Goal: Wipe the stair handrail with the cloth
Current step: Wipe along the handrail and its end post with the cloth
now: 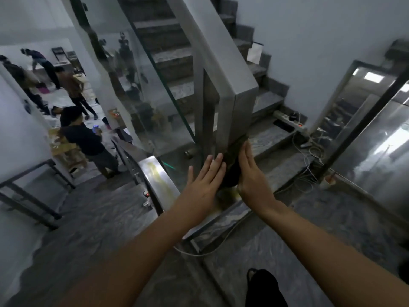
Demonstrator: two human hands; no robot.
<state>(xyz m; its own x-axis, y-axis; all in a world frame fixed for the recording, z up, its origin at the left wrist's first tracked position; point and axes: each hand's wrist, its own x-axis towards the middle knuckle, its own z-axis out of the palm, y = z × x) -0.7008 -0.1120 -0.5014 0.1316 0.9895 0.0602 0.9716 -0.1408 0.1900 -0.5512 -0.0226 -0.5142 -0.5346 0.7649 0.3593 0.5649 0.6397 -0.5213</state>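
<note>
Both our bare forearms reach forward from the bottom edge, over a grey marbled floor (106, 220) and a dark bag-like shape (265, 286) by our feet that we cannot identify. Our left hand (204, 180) lies flat, fingers straight and together, against the left side of the steel post, while our right hand (252, 173) presses flat on the other side; neither is closed into a fist, and between the two palms sits the dark cloth (232, 167), wrapped around the low end of the stair handrail (223, 63). That handrail is a broad, brushed-steel box section that climbs away up and to the left, then drops vertically to where the cloth grips it. Beside it a glass panel (141, 89) with a green edge guards the grey stone stairs (172, 60), which turn and rise along the pale wall on the right. On the lower steps a white power strip (290, 120) rests with cables (307, 156) trailing down to the floor. Further right stand reflective steel-framed doors (365, 120), and a small cup (328, 180) sits on the floor near them. Left of us, a second steel rail (155, 173) descends, and beyond it several people (84, 138) stand in a bright lower room.
</note>
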